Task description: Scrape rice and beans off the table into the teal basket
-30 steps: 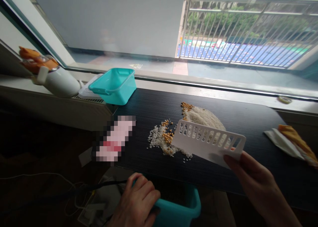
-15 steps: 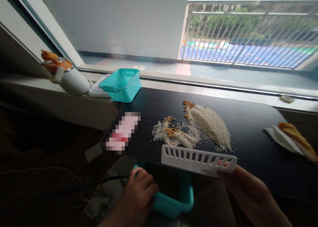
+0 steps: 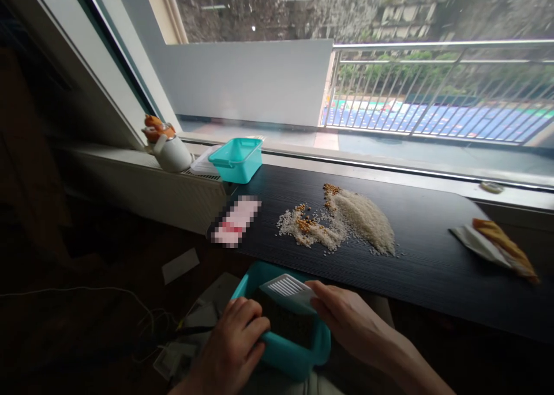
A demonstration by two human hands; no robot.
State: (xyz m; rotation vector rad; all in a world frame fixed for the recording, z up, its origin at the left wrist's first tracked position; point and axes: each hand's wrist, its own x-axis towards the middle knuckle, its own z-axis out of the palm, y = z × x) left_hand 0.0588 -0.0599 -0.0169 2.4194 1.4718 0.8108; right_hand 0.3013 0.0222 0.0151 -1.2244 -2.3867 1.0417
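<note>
The left hand point(image 3: 237, 340) is curled over the near left rim of the lower teal bin point(image 3: 291, 357), gripping it. The right hand point(image 3: 344, 317), at the bin's far right side, pinches one end of a white slotted scoop point(image 3: 299, 296) between thumb and fingers; the scoop tilts within the bin's mouth, its slotted end pointing away from the right hand, towards the far left. Beneath it lies a dark, loose filling point(image 3: 289, 326), probably grains, though the shade there is too deep to be sure. Just beyond both hands runs the edge of the black table point(image 3: 418, 262). On it, ahead of the right hand, a mound of rice point(image 3: 366, 222) spreads, with yellow beans point(image 3: 305, 228) mixed in nearer the left. Ahead of the left hand is a pink pixelated item point(image 3: 239, 219), and beyond that a teal box point(image 3: 242, 167). Far to the right hand's right lies an orange-and-white bundle point(image 3: 504, 248).
</note>
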